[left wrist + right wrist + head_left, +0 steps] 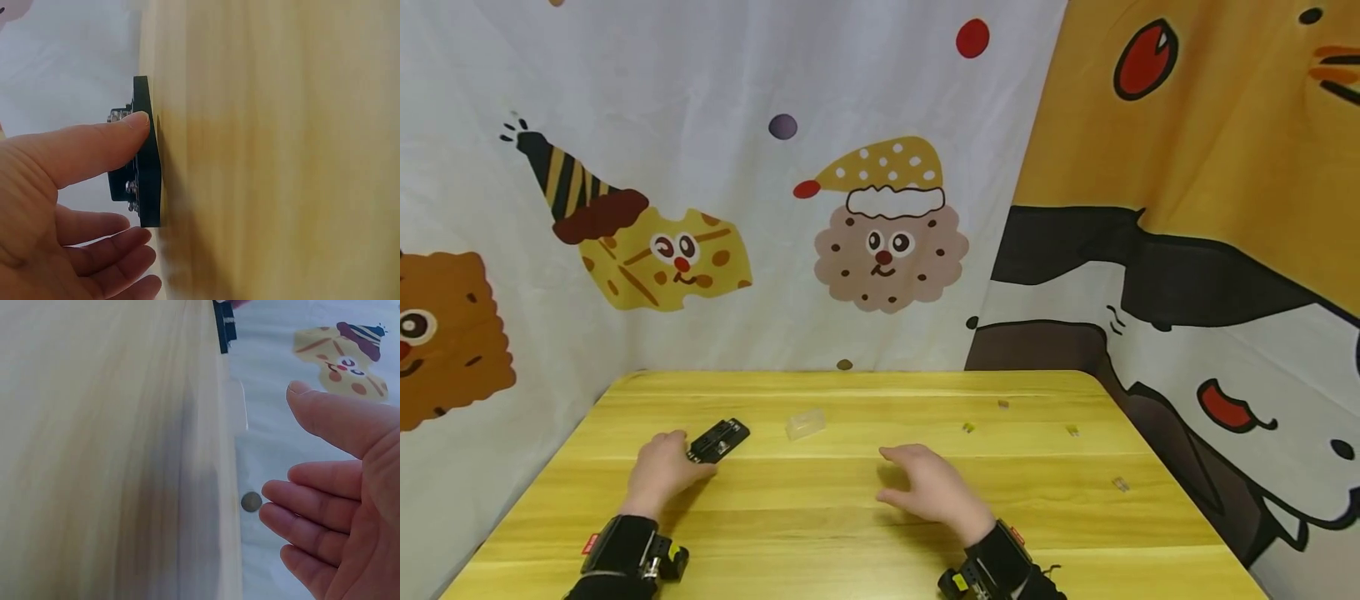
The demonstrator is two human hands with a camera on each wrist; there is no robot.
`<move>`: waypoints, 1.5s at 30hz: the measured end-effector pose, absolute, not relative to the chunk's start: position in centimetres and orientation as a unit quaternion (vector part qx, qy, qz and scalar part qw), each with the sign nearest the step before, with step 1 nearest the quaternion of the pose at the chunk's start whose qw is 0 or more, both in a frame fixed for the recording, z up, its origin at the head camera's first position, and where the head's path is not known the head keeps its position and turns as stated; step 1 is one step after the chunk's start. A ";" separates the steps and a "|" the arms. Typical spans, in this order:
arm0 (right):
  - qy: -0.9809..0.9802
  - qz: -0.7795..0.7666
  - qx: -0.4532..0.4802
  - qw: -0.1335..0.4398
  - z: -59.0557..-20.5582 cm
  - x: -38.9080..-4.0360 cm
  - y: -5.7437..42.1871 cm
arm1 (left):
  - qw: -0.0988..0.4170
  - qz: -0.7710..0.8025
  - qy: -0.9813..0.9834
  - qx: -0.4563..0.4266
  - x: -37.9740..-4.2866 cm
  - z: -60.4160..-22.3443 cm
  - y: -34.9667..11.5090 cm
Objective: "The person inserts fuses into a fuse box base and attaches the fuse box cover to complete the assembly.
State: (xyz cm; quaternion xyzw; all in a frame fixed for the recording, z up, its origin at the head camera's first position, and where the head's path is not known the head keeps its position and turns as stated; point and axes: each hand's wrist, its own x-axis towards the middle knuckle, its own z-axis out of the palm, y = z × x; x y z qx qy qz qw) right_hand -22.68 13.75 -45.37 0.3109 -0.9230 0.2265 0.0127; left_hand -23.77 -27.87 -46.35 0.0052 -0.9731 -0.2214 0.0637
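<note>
My left hand point(664, 472) is at the near left end of a black block with metal screw terminals point(719, 441), which lies slanted on the table. In the left wrist view the thumb crosses in front of the block's dark base point(147, 194). The other fingers point(128, 262) are loosely bent beside its end, and no firm grip shows. Over the middle of the table hovers my right hand point(934, 492), holding nothing, thumb and fingers apart. A clear plastic cover point(806, 424) lies between the two hands, toward the back.
Several tiny clear pieces, some yellowish, lie scattered at the right; one piece point(1121, 484) is nearer the right edge and another piece point(968, 427) lies behind the right hand. Around the wooden table point(820, 533) hangs a printed cloth point(715, 75).
</note>
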 end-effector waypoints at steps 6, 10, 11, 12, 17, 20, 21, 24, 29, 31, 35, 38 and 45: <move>-0.921 0.214 0.325 0.021 -45.9 -23.0 12.2 | 0.042 -0.222 -0.974 0.009 -24.2 -46.3 -28.4; -0.921 0.208 0.329 0.021 -46.0 -23.0 11.5 | 0.030 -0.222 -0.974 0.012 -24.4 -46.3 -28.5; -0.921 0.208 0.330 0.019 -46.0 -23.0 11.3 | 0.028 -0.223 -0.974 0.012 -24.4 -46.3 -28.5; -0.921 0.208 0.330 0.019 -46.0 -23.0 11.2 | 0.026 -0.224 -0.974 0.013 -24.5 -46.3 -28.5; -0.919 0.213 0.331 0.016 -46.0 -23.1 10.7 | 0.016 -0.233 -0.972 0.013 -24.5 -46.1 -28.4; -0.918 0.219 0.331 0.012 -46.1 -23.2 10.4 | 0.012 -0.235 -0.972 0.014 -24.4 -46.0 -28.4; -0.918 0.219 0.331 0.012 -46.1 -23.2 10.3 | 0.011 -0.236 -0.972 0.014 -24.4 -46.0 -28.4; -0.917 0.221 0.331 0.008 -46.3 -23.2 9.7 | 0.009 -0.239 -0.971 0.019 -24.2 -46.0 -28.5; -0.917 0.223 0.331 0.004 -46.5 -23.1 8.5 | 0.006 -0.241 -0.970 0.019 -24.0 -46.4 -28.9; -0.917 0.221 0.332 0.003 -46.5 -23.1 8.0 | 0.006 -0.239 -0.971 0.014 -23.9 -46.5 -29.1; -0.918 0.213 0.333 0.002 -46.6 -23.1 7.2 | 0.013 -0.237 -0.971 0.002 -23.8 -46.6 -29.3; -0.918 0.214 0.334 -0.002 -46.6 -23.1 6.8 | 0.016 -0.241 -0.970 -0.009 -23.6 -46.4 -29.1; -0.916 0.220 0.335 -0.006 -46.5 -23.2 6.4 | 0.022 -0.259 -0.964 -0.055 -23.0 -45.1 -27.1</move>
